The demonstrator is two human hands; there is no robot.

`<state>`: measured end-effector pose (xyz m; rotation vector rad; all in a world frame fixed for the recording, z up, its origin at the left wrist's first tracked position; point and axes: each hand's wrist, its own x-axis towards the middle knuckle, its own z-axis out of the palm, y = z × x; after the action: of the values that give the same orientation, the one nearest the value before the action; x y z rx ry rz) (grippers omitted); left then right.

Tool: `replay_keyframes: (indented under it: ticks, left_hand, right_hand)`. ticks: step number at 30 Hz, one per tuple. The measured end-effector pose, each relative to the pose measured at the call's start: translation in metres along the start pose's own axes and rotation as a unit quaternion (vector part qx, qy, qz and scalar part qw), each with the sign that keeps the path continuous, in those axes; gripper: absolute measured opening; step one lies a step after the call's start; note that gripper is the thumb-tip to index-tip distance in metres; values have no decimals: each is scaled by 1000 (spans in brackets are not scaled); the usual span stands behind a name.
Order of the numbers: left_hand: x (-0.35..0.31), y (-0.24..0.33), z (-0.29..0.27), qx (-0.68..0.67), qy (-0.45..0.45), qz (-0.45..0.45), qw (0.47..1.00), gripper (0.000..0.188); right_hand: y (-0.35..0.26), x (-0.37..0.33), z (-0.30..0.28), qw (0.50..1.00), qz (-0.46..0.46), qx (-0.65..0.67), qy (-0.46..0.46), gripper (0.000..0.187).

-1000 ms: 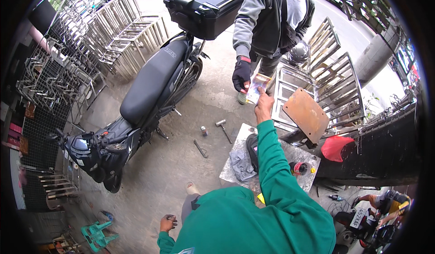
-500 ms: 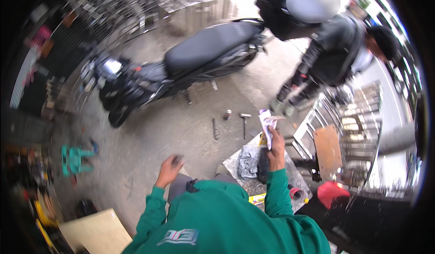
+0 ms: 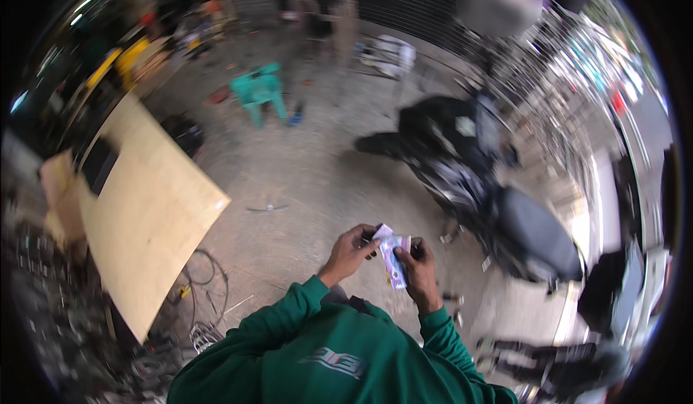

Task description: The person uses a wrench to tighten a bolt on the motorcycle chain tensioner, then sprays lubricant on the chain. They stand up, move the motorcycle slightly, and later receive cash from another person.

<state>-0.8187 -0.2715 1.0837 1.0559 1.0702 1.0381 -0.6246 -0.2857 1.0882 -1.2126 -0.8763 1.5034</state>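
Observation:
Purple and white banknotes [image 3: 393, 265] are between my two hands, in front of my green sweater. My left hand [image 3: 352, 251] pinches their upper left end between thumb and fingers. On the other side my right hand [image 3: 420, 270] grips their right edge, with the thumb on top. The notes look folded or overlapping, and how many there are I cannot make out.
A black scooter [image 3: 469, 173] stands on the concrete floor to the right. Farther off is a green plastic stool [image 3: 258, 90]. A large plywood sheet [image 3: 148, 209] leans at the left, with a cable [image 3: 209, 274] beside it. Another person [image 3: 556, 368] is at the lower right.
My view has swung to the left, so the scooter now appears at the right. The banknotes, held in my right hand alone before, are now between both hands. My left hand has closed on them.

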Motion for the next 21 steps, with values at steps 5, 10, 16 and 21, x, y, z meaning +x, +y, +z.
replay_keyframes:
  ticks: [5, 10, 16, 21]
  left_hand:
    - [-10, 25, -141, -19, 170, 21, 985, 30]
    - [-1, 47, -245, 17, 346, 39, 937, 21]
    - [67, 46, -341, 121, 471, 83, 870, 17]
    - [167, 64, -419, 125, 501, 19, 856, 18]
  right_hand:
    - [21, 86, 146, 985, 47, -77, -145, 15]
    - [40, 175, 265, 973, 20, -81, -216, 13]
    - [66, 299, 351, 964, 109, -73, -233, 15]
    - [76, 434, 417, 956, 136, -75, -249, 22]
